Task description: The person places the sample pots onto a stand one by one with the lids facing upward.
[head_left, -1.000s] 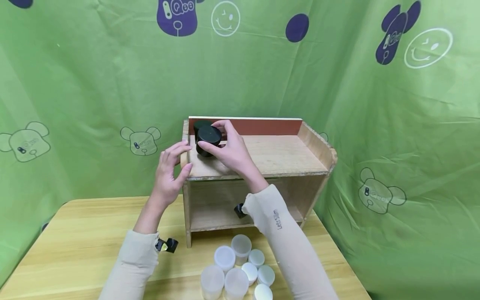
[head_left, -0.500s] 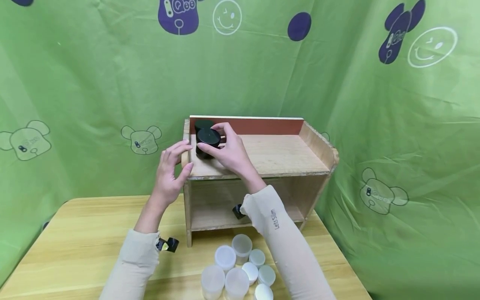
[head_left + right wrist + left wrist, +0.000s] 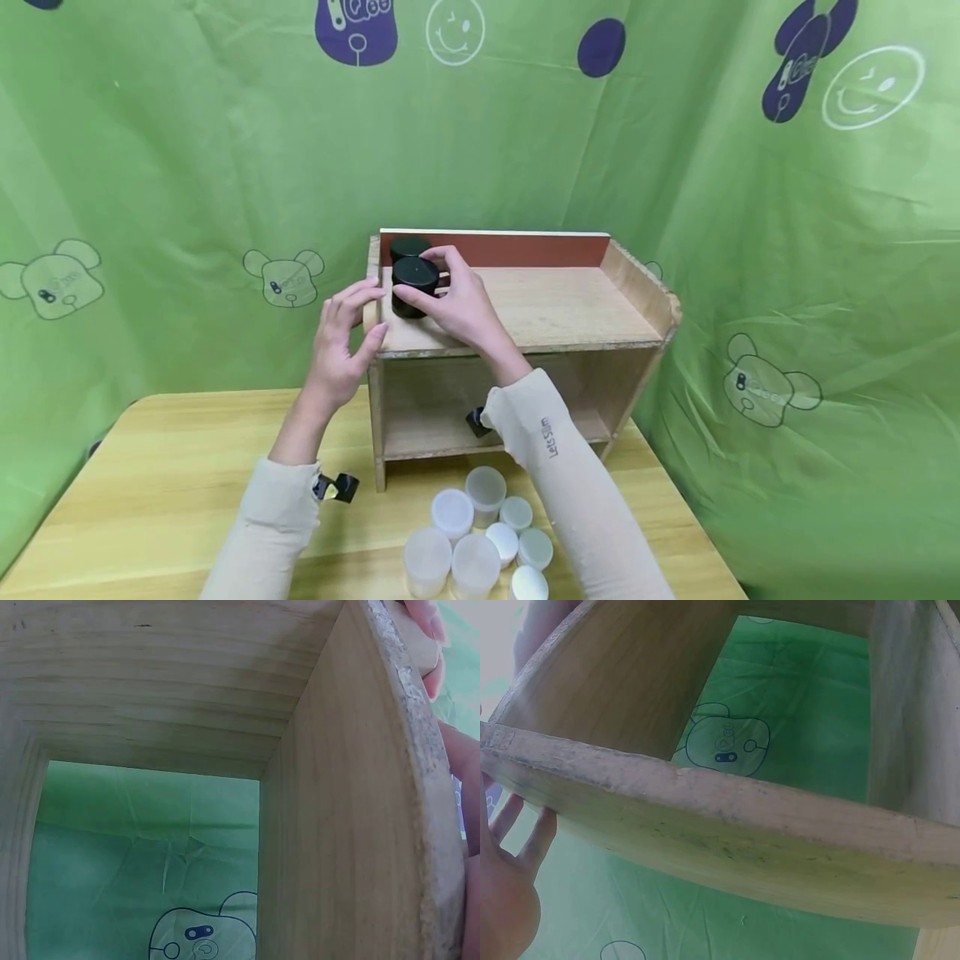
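My right hand [image 3: 467, 307] holds a black round jar [image 3: 415, 272] between thumb and fingers. This jar stands upright at the left end of the top board of a small wooden shelf [image 3: 555, 310]. Directly behind it is a second black jar [image 3: 409, 247], partly covered by the first. My left hand [image 3: 336, 354] rests its fingertips on the shelf's left side panel [image 3: 371, 315], thumb apart from the fingers. In the left wrist view, fingers [image 3: 536, 840] touch the wooden panel. The right wrist view shows mostly the shelf's inside, with fingers [image 3: 459, 757] at the right edge.
In front of the shelf, several frosted jars [image 3: 427, 557] and smaller pots with whitish lids [image 3: 529, 583] cluster on the wooden table [image 3: 187, 467]. The red-brown back board [image 3: 532, 250] and right side panel [image 3: 641, 287] border the top board. Green cloth [image 3: 187, 167] hangs behind.
The front black jar has shifted slightly left and down in my right hand, and more of the rear jar shows. My left hand stays at the side panel.
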Available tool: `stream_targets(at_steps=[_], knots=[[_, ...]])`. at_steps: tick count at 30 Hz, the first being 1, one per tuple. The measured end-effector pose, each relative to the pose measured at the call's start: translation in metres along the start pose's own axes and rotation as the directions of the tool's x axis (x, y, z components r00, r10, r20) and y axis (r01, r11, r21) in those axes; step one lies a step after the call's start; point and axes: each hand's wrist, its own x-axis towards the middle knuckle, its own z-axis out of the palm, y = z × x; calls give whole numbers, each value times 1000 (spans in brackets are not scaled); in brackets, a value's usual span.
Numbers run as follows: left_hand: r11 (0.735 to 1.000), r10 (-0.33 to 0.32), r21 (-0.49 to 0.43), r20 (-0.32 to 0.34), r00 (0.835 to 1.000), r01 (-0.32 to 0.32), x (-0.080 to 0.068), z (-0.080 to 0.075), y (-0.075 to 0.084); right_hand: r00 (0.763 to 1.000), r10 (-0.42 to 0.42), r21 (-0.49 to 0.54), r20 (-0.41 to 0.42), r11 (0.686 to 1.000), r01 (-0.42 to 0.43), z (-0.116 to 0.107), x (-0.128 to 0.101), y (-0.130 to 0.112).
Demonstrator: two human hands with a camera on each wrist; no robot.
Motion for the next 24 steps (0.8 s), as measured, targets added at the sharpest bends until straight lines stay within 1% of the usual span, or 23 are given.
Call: stream_targets(at_steps=[24], knots=[[1000,-3,-7,-6,1000,3,-1,1,0,999,31,-19,13,999,-30,0,-2,2]])
